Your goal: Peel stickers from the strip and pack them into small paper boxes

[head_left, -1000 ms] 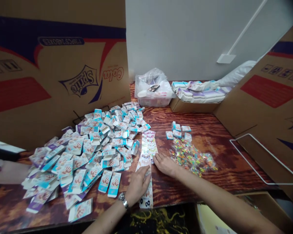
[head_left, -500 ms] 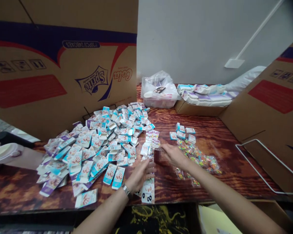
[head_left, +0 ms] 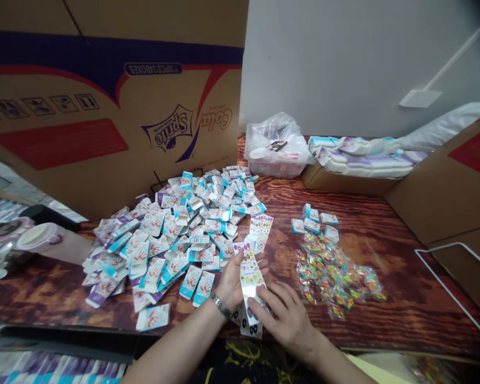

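A long white sticker sheet [head_left: 251,277] with rows of small printed pictures lies across my left hand [head_left: 230,282], its thumb on the sheet's upper left edge. My right hand [head_left: 290,317] has its thumb and fingertips on the lower part of the same sheet. Beyond the hands, more printed sheets [head_left: 263,228] lie on the table, and another sheet [head_left: 250,328] with black designs shows below my hands. To the left spreads a heap of small white and blue boxes [head_left: 176,229], several with flaps up.
Small boxes [head_left: 312,225] sit right of the sheets, behind a pile of clear packets with colourful contents [head_left: 336,272]. Large cartons [head_left: 116,117] stand at left and right. A plastic tub [head_left: 278,166], a tray of wrapped packs [head_left: 356,181] and a pale cup [head_left: 52,242] are around the table.
My right hand has come back toward me from the far sheets. A sticker sheet now lies in my left hand, with the right hand on its lower part. The view has shifted left.
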`<action>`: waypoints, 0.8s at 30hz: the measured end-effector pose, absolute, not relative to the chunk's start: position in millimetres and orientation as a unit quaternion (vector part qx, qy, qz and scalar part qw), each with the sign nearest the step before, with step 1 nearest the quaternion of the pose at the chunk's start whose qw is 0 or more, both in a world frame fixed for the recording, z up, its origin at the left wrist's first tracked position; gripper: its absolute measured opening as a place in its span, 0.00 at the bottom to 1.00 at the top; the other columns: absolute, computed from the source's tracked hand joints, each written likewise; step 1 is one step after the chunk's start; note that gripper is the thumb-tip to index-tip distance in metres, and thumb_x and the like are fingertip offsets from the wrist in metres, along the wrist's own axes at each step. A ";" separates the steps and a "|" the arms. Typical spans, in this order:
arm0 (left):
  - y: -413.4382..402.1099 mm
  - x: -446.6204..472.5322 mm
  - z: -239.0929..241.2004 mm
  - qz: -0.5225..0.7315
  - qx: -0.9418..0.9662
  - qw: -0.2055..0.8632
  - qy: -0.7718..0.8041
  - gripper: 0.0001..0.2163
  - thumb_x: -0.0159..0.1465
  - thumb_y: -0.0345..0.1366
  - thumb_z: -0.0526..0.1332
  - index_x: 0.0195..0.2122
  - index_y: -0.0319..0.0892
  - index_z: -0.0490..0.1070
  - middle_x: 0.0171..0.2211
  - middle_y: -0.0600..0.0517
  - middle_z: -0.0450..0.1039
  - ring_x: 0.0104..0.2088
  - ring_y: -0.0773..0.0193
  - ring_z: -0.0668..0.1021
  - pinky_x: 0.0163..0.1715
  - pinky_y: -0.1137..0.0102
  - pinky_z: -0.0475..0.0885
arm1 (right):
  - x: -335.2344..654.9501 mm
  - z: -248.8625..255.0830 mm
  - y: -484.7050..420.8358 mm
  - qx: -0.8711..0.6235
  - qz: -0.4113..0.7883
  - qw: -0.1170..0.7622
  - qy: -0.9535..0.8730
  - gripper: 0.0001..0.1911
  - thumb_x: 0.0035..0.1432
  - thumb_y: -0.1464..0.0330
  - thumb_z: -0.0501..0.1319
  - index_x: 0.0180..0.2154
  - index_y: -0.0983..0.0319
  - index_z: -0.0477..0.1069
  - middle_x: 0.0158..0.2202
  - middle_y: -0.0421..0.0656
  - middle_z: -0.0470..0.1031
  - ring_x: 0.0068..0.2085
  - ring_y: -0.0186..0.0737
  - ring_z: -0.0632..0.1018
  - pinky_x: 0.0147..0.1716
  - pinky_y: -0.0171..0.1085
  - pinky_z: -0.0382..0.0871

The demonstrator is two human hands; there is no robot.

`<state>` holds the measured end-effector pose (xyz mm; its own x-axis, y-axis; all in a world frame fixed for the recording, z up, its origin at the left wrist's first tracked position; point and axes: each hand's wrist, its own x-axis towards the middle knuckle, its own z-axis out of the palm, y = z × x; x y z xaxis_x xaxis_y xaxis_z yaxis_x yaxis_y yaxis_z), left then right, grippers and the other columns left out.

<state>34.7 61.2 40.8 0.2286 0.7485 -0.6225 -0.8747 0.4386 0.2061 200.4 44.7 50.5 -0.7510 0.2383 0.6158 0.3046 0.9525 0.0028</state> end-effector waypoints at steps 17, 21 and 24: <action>18.7 17.3 59.8 0.486 0.436 0.594 0.470 0.19 0.55 0.47 0.63 0.41 0.38 0.71 0.38 0.48 0.73 0.40 0.58 0.73 0.44 0.66 0.68 | 175.2 94.6 102.9 -0.294 0.219 0.322 -0.873 0.08 0.65 0.70 0.53 0.40 0.62 0.70 0.33 0.44 0.73 0.35 0.40 0.73 0.34 0.37 0.67; 17.7 21.4 61.2 0.449 0.417 0.628 0.480 0.16 0.58 0.46 0.61 0.39 0.39 0.71 0.37 0.47 0.73 0.39 0.58 0.75 0.42 0.65 0.70 | 171.5 92.2 106.0 -0.293 0.198 0.330 -0.875 0.09 0.65 0.70 0.52 0.41 0.62 0.70 0.34 0.44 0.72 0.36 0.39 0.72 0.35 0.37 0.67; 20.3 28.2 55.8 0.490 0.291 0.679 0.463 0.15 0.56 0.45 0.63 0.38 0.39 0.71 0.35 0.48 0.73 0.33 0.60 0.76 0.37 0.64 0.72 | 172.1 88.6 98.6 -0.271 0.093 0.363 -0.887 0.10 0.64 0.73 0.53 0.44 0.62 0.71 0.35 0.46 0.72 0.39 0.41 0.72 0.37 0.38 0.67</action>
<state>28.2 20.3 55.8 0.0919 0.9347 -0.3434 -0.3965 0.3507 0.8484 172.1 98.6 88.6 -0.5900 0.5481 0.5929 0.4133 0.8358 -0.3614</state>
